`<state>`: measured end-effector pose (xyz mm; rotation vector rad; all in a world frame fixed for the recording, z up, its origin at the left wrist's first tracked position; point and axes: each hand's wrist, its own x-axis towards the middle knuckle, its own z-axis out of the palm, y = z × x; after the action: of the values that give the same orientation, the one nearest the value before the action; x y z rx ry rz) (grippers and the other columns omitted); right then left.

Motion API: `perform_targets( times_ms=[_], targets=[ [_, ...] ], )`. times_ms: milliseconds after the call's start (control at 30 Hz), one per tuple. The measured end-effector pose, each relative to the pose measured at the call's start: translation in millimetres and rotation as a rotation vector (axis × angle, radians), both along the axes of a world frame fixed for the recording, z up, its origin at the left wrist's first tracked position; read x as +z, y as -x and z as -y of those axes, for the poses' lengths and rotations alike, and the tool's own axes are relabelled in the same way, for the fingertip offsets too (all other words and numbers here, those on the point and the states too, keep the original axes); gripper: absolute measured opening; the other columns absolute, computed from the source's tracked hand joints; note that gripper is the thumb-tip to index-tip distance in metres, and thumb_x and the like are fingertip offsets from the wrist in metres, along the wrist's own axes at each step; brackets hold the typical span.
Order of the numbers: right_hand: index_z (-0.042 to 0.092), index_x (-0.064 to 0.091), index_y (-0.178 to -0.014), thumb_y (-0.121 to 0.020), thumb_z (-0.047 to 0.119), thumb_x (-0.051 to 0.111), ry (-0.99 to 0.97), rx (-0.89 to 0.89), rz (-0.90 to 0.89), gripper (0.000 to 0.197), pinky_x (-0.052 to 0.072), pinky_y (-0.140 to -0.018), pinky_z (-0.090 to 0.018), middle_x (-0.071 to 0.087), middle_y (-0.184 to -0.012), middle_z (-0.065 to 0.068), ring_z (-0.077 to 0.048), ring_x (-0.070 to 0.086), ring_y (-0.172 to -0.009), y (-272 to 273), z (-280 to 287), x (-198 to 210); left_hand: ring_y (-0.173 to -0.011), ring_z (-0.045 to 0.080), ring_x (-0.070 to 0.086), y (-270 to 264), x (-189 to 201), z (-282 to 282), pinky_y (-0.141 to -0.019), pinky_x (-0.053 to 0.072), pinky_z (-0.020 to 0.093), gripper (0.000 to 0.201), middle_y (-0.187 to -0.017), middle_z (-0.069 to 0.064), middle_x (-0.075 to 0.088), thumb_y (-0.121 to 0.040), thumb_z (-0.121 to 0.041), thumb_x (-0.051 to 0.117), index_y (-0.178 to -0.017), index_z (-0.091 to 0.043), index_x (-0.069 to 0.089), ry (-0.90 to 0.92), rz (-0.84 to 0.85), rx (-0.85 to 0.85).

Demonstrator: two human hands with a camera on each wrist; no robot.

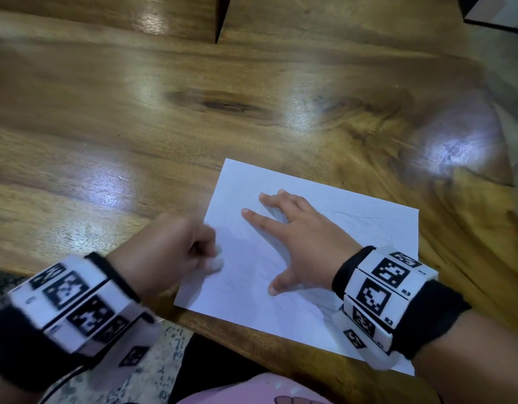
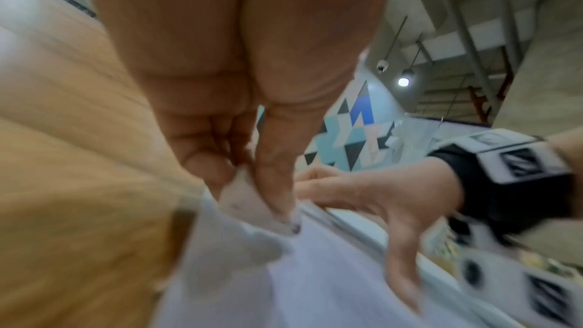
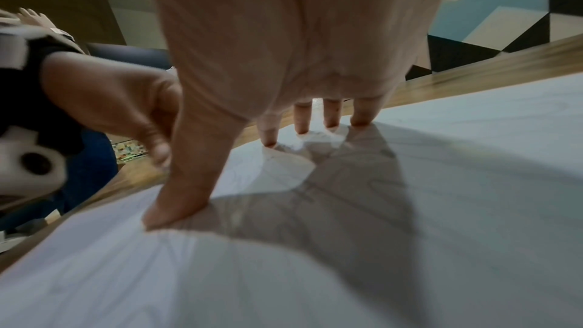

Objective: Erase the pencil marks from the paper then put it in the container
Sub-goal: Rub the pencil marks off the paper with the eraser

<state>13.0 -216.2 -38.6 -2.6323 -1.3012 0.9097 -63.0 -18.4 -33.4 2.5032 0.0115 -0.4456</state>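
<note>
Step in hand: erasing, by my reading; the left hand [image 1: 167,249] is blurred at the sheet's left edge.
Hands: apart. The left one pinches a white eraser [image 1: 218,262]; the right hand [image 1: 298,228] lies flat with fingers spread, pressing the paper [image 1: 354,199] down.
Paper: flat on the desk [image 1: 135,112], near its front edge.
Long axis: across the person, skewed, with the right end nearer the body.
Marks: faint pencil marks [image 1: 356,218] show beside the right wrist.
Next move calls for: the sheet kept pinned and short, light strokes towards those marks, lest the thin sheet buckle.
Container: I cannot make one out in these views.
</note>
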Motion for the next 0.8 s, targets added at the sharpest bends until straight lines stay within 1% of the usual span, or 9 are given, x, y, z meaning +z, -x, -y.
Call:
perform_targets(
  times_ms=[133, 233, 333, 433, 500, 567, 667, 733, 800],
  targets=[
    [0.043, -0.004, -0.148, -0.067, 0.054, 0.075, -0.007, -0.005, -0.004, 0.113, -0.002, -0.112, -0.024, -0.013, -0.156, 0.011, -0.012, -0.016, -0.142, 0.0, 0.7, 0.5, -0.052, -0.004, 0.042, -15.8, -7.8, 8.5, -0.050, 0.028, 0.009, 0.020, -0.053, -0.014, 0.044, -0.069, -0.025, 0.073, -0.057, -0.016, 0.059, -0.008, 0.178, 0.046],
    [0.043, -0.004, -0.148, -0.068, 0.054, 0.075, -0.010, -0.004, -0.009, 0.113, -0.002, -0.112, -0.024, -0.013, -0.156, 0.011, -0.012, -0.016, -0.142, -0.5, 1.1, 0.0, -0.054, -0.004, 0.047, 10.6, -8.3, 4.5, -0.052, 0.031, 0.010, 0.019, -0.052, -0.016, 0.043, -0.065, -0.030, 0.067, -0.058, -0.019, 0.053, 0.086, 0.059, -0.079],
    [0.042, -0.005, -0.148, -0.068, 0.054, 0.075, -0.012, -0.005, -0.013, 0.113, -0.003, -0.112, -0.025, -0.013, -0.156, 0.011, -0.013, -0.017, -0.142, -0.3, 1.4, -0.5, -0.059, -0.001, 0.052, 19.1, -9.0, 1.1, -0.053, 0.035, 0.010, 0.026, -0.055, -0.016, 0.048, -0.066, -0.014, 0.075, -0.055, -0.018, 0.053, 0.087, -0.030, -0.142],
    [0.042, -0.004, -0.148, -0.068, 0.054, 0.075, -0.016, -0.003, -0.011, 0.113, -0.003, -0.112, -0.025, -0.014, -0.156, 0.010, -0.013, -0.017, -0.142, -0.5, 1.7, -0.2, -0.058, 0.007, 0.057, -1.8, -11.4, 4.2, -0.057, 0.039, 0.014, 0.018, -0.060, -0.009, 0.063, -0.066, -0.022, 0.078, -0.057, -0.018, 0.063, 0.040, 0.122, 0.027],
    [0.042, -0.004, -0.148, -0.068, 0.054, 0.074, -0.012, -0.001, -0.012, 0.113, -0.004, -0.112, -0.025, -0.014, -0.156, 0.010, -0.013, -0.017, -0.142, -0.4, 1.6, 0.3, -0.059, 0.007, 0.058, -7.2, -13.1, 7.1, -0.056, 0.039, 0.011, 0.018, -0.056, -0.009, 0.063, -0.066, -0.021, 0.077, -0.056, -0.016, 0.063, 0.034, 0.154, 0.100],
    [0.042, -0.005, -0.148, -0.068, 0.054, 0.074, -0.013, -0.001, -0.015, 0.113, -0.004, -0.111, -0.024, -0.014, -0.156, 0.011, -0.012, -0.017, -0.142, -0.7, 1.5, 0.3, -0.063, 0.000, 0.058, 2.2, -12.8, 5.7, -0.053, 0.038, 0.007, 0.020, -0.049, -0.016, 0.058, -0.067, -0.018, 0.076, -0.055, -0.016, 0.060, 0.073, 0.077, 0.047],
    [0.043, -0.005, -0.148, -0.068, 0.054, 0.075, -0.014, -0.004, -0.018, 0.113, -0.004, -0.111, -0.024, -0.014, -0.156, 0.011, -0.013, -0.017, -0.142, -0.5, 1.5, 0.1, -0.061, -0.002, 0.056, 14.9, -10.4, 2.4, -0.053, 0.036, 0.009, 0.021, -0.060, -0.026, 0.059, -0.064, -0.014, 0.075, -0.061, -0.023, 0.056, 0.088, -0.086, -0.130],
    [0.043, -0.005, -0.148, -0.068, 0.054, 0.075, -0.013, -0.003, -0.017, 0.113, -0.004, -0.112, -0.025, -0.014, -0.156, 0.011, -0.013, -0.017, -0.142, -0.2, 1.3, 0.4, -0.055, -0.002, 0.054, 6.9, -10.6, 3.9, -0.053, 0.037, 0.011, 0.017, -0.054, -0.014, 0.057, -0.064, -0.022, 0.076, -0.062, -0.024, 0.058, 0.068, -0.017, -0.102],
    [0.042, -0.005, -0.148, -0.068, 0.054, 0.074, -0.011, -0.001, -0.010, 0.113, -0.003, -0.112, -0.025, -0.014, -0.156, 0.010, -0.013, -0.017, -0.142, -0.1, 1.4, 0.4, -0.054, -0.001, 0.054, -3.4, -11.9, 9.2, -0.055, 0.040, 0.015, 0.018, -0.057, -0.009, 0.058, -0.065, -0.026, 0.078, -0.059, -0.018, 0.062, 0.052, 0.134, 0.014]
  ],
)
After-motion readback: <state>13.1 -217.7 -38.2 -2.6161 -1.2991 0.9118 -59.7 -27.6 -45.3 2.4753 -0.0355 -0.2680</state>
